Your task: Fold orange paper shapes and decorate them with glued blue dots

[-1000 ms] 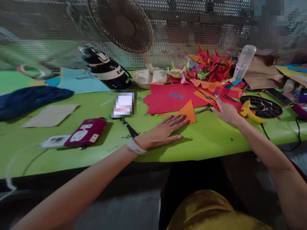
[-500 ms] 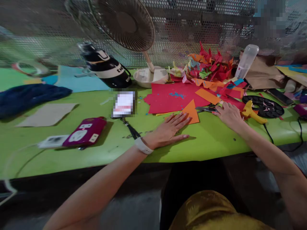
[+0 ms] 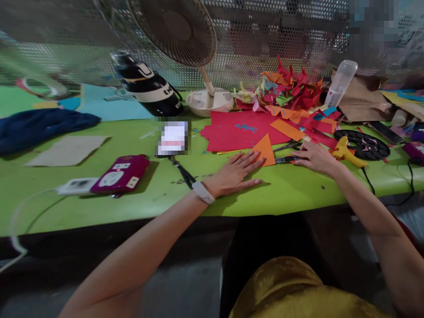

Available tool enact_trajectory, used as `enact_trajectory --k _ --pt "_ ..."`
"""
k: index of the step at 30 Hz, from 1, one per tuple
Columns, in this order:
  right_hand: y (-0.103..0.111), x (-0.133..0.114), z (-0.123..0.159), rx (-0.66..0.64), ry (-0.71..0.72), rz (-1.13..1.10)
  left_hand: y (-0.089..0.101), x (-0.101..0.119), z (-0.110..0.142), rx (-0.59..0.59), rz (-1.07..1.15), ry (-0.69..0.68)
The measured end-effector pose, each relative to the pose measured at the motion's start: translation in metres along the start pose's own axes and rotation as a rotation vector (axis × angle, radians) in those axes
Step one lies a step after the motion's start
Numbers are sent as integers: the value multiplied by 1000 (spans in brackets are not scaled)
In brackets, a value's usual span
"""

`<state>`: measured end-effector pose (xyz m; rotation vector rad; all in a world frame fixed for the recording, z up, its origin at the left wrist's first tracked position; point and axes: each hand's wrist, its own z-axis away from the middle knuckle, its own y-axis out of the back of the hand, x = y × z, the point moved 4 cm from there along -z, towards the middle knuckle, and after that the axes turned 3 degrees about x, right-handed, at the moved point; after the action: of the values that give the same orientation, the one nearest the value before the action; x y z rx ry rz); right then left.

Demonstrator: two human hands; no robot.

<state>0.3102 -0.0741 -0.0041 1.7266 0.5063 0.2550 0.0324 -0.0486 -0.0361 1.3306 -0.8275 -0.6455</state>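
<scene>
My left hand (image 3: 235,174) lies flat with fingers spread, its fingertips pressing on a folded orange paper (image 3: 266,149) with a pointed top. A white band circles that wrist. My right hand (image 3: 314,158) is closed round the rear of a box cutter (image 3: 286,159), which lies low over the table with its front end at the paper's right corner. Just behind the cutter lies a pair of scissors (image 3: 291,145), its handles partly hidden by my right hand. Red sheets (image 3: 235,132) strewn with tiny blue bits lie beyond the orange paper.
Right of my right hand are a yellow glue gun (image 3: 347,152) and a black round tray (image 3: 371,145). Folded paper pieces (image 3: 291,88) are heaped behind. A fan (image 3: 207,101), black bottle (image 3: 152,90), badge (image 3: 172,138) and maroon power box (image 3: 121,174) stand or lie leftward.
My right hand has drawn the box cutter nearer to me, away from the scissors, and its fingers have closed on it. The left hand stays flat on the orange paper.
</scene>
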Motion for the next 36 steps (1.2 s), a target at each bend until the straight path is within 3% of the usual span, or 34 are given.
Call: enact_trajectory --k 10,17,23,27,36 --pt "-2 -2 -1 -1 44 -131 1 0 -1 -6 11 -7" --pt "1 8 2 -102 14 -247 1 1 -2 -8 15 -6" --pt "-2 -3 0 -22 26 -213 2 2 -2 -17 23 10" --pt "-4 -5 0 -32 94 -242 3 2 -2 -16 16 20" --pt "-4 -14 0 -33 88 -200 2 2 -2 -5 32 9"
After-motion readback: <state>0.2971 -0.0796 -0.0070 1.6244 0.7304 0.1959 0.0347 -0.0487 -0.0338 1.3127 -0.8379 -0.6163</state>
